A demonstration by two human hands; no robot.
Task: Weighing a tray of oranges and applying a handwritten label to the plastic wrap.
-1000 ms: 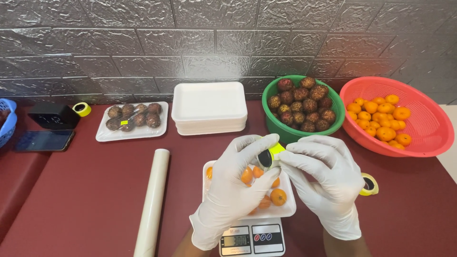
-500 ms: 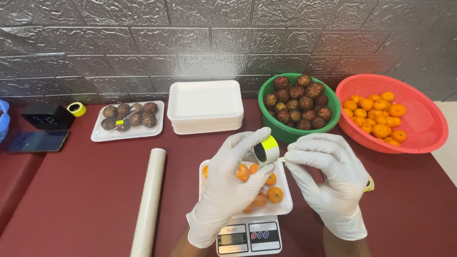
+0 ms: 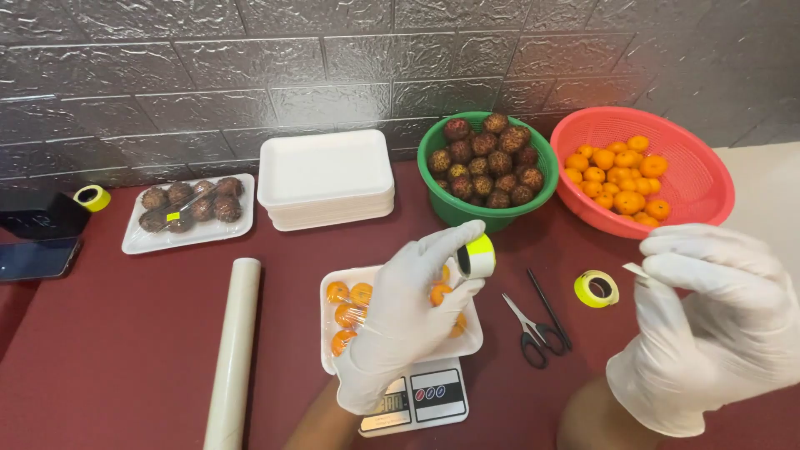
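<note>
The left hand (image 3: 400, 325) holds a yellow tape roll (image 3: 477, 256) in closed fingers above the tray of oranges (image 3: 467, 343) on the scale; its opening seems to face right, axis nearly level. The right hand (image 3: 708, 325) pinches a small sticker (image 3: 637, 270), which may curl and stick to the glove.

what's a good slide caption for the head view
Gloved left hand holds a yellow tape roll above a tray of oranges on a scale.
</note>
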